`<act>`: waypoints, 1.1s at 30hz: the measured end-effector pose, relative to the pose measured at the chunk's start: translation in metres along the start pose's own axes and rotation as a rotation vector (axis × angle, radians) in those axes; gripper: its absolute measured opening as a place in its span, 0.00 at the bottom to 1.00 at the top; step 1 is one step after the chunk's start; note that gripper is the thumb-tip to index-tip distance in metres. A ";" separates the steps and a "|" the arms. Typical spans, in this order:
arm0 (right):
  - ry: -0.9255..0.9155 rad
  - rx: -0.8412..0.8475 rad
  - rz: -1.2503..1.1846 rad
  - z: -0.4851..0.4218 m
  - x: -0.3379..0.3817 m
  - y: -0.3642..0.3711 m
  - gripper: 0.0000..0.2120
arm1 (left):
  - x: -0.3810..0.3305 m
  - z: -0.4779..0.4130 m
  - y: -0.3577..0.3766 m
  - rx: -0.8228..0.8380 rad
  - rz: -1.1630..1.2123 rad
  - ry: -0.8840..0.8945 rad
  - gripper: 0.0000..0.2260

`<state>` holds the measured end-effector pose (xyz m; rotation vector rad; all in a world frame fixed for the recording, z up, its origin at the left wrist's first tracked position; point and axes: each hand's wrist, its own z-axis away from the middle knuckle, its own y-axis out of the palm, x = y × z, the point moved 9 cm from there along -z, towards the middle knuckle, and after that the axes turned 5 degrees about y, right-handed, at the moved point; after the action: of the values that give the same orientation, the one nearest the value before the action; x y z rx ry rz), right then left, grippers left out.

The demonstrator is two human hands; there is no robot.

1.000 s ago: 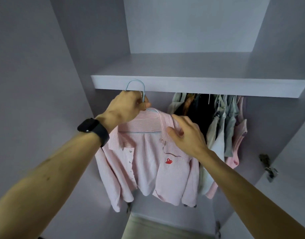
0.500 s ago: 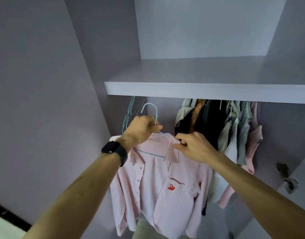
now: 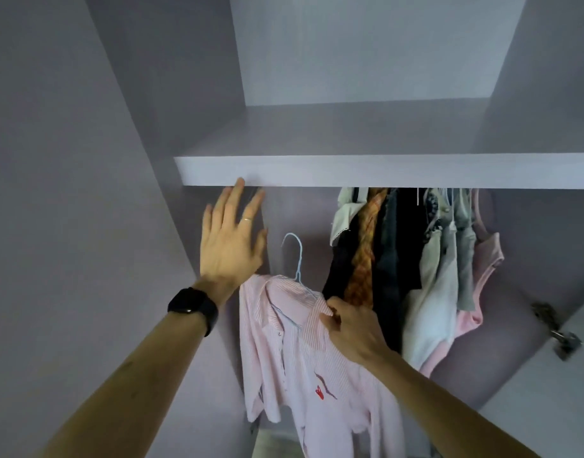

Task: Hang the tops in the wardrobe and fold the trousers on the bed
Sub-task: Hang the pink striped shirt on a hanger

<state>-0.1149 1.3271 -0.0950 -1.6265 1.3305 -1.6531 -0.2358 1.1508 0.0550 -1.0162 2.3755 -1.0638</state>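
A pink striped shirt (image 3: pixel 297 352) with a small red mark on its chest hangs from a light blue wire hanger (image 3: pixel 295 256) inside the lilac wardrobe. My right hand (image 3: pixel 350 328) pinches the shirt's collar at the right shoulder. My left hand (image 3: pixel 232 239), a black watch on its wrist, is raised with fingers spread just under the shelf (image 3: pixel 350 170), left of the hanger hook and holding nothing. The hanging rail is hidden behind the shelf edge.
Several tops (image 3: pixel 413 269) in black, orange check, grey, white and pink hang to the right of the shirt. A metal door hinge (image 3: pixel 558 332) sits on the right panel. The wardrobe's left wall (image 3: pixel 85 226) stands close to my left arm.
My left hand has let go of the hanger hook and risen with its fingers spread. The shirt now hangs lower and tilted, held by my right hand at the collar.
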 end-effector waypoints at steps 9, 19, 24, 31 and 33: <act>0.193 0.016 -0.153 -0.062 0.009 0.016 0.09 | 0.035 -0.048 0.050 0.000 -0.117 0.015 0.29; 0.364 -0.053 -0.297 -0.153 -0.028 0.088 0.18 | 0.038 -0.060 0.066 -0.265 -0.111 0.027 0.29; 0.370 -0.154 -0.381 -0.195 -0.043 0.093 0.20 | 0.042 -0.058 0.072 -0.349 -0.112 0.051 0.30; 0.331 -0.378 -0.406 -0.244 -0.032 0.017 0.15 | 0.042 -0.062 0.078 -0.430 -0.122 0.054 0.31; 0.335 -0.412 -0.366 -0.259 -0.028 -0.001 0.19 | 0.043 -0.061 0.080 -0.437 -0.119 0.055 0.31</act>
<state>-0.3514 1.4316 -0.0639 -1.9851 1.7067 -2.0368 -0.3365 1.1874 0.0345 -1.2999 2.6880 -0.6220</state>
